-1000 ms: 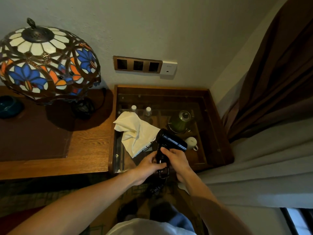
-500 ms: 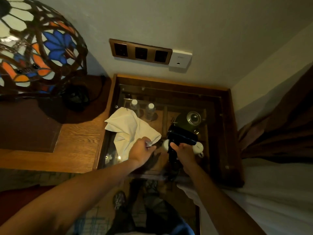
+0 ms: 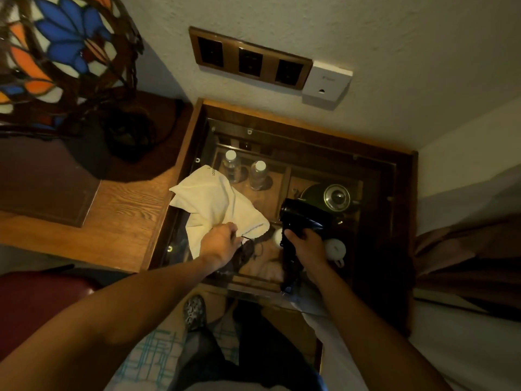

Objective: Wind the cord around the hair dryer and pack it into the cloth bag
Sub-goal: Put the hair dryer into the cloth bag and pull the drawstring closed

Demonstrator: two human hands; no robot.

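Observation:
The black hair dryer [image 3: 303, 218] is upright in my right hand [image 3: 308, 245], which grips its handle above the glass-topped table [image 3: 400, 210]. Its cord looks wound around the handle below my fist, dark and hard to make out. The cream cloth bag [image 3: 218, 204] lies crumpled on the glass to the left. My left hand [image 3: 221, 244] pinches the bag's near edge by its dark drawstring [image 3: 249, 246].
Under the glass are two water bottles [image 3: 245, 172], a green teapot [image 3: 328, 197] and a white cup [image 3: 335, 249]. A stained-glass lamp [image 3: 56, 60] stands on the wooden desk [image 3: 118, 215] at left. Wall sockets [image 3: 249, 62] are behind; a curtain [image 3: 468, 249] hangs right.
My left hand left the dryer handle, moved left to the cloth bag and took hold of its edge. My right hand kept the dryer. The camera moved closer to the table.

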